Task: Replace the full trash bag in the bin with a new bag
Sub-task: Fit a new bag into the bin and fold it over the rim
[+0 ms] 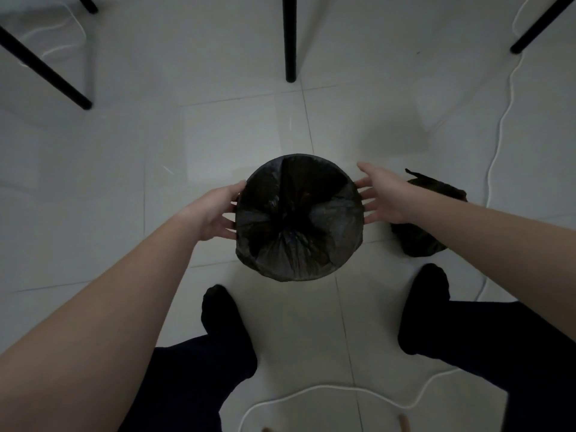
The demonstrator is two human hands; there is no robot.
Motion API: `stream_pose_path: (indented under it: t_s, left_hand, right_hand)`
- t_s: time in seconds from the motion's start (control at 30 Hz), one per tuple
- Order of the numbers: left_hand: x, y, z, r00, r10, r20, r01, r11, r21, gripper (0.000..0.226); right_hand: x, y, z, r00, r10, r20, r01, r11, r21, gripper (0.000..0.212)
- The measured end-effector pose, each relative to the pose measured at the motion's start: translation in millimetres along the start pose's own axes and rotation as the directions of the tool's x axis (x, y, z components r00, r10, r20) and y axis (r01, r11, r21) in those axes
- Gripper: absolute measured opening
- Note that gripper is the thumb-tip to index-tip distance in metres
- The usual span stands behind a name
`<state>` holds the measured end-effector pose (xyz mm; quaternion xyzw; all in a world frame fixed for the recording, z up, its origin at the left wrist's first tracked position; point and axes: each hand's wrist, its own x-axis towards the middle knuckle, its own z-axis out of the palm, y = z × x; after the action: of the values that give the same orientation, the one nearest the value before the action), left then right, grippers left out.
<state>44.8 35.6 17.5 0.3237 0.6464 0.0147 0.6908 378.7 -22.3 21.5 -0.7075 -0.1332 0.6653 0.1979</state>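
A round bin (299, 216) stands on the floor in the middle of the view, lined with a black bag whose edge is folded over the rim. My left hand (215, 213) sits at the bin's left side, fingers spread and touching the bag's edge. On the opposite side my right hand (381, 196) hovers with fingers apart, fingertips at or just off the rim. A tied, filled black trash bag (427, 213) lies on the floor to the right of the bin, partly hidden by my right forearm.
The floor is pale tile (218, 135). Black table legs (290, 39) stand beyond the bin, with others at far left and far right. A white cable (498, 132) runs down the right side and loops near my feet (224, 319).
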Motion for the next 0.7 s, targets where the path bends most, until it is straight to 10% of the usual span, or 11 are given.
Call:
stream_pose_path:
  t_s: [0.2, 0.33, 0.47, 0.7]
  left_hand:
    - [3.3, -0.1, 0.2, 0.999, -0.042, 0.010, 0.043, 0.988, -0.151, 0.071]
    - [-7.7, 13.1, -1.2, 0.970, -0.011, -0.242, 0.051, 0.986, 0.160, 0.067]
    - [-26.8, 17.4, 11.5, 0.987, -0.080, -0.139, 0.110, 0.968, 0.227, 0.052]
    - [-20.5, 22.0, 14.4, 0.950, 0.138, -0.280, -0.135, 0.990, 0.031, 0.066]
  right_hand:
    - [11.6, 0.9, 3.6, 0.997, 0.072, 0.027, -0.072, 0.997, -0.002, 0.072]
    - [8.7, -10.3, 1.5, 0.981, -0.087, -0.176, 0.051, 0.978, -0.202, 0.062]
    - [-1.1, -9.8, 10.6, 0.995, -0.066, -0.077, 0.058, 0.993, -0.105, 0.057]
    - [-13.7, 10.3, 7.3, 0.982, 0.153, -0.114, -0.184, 0.913, -0.364, 0.081]
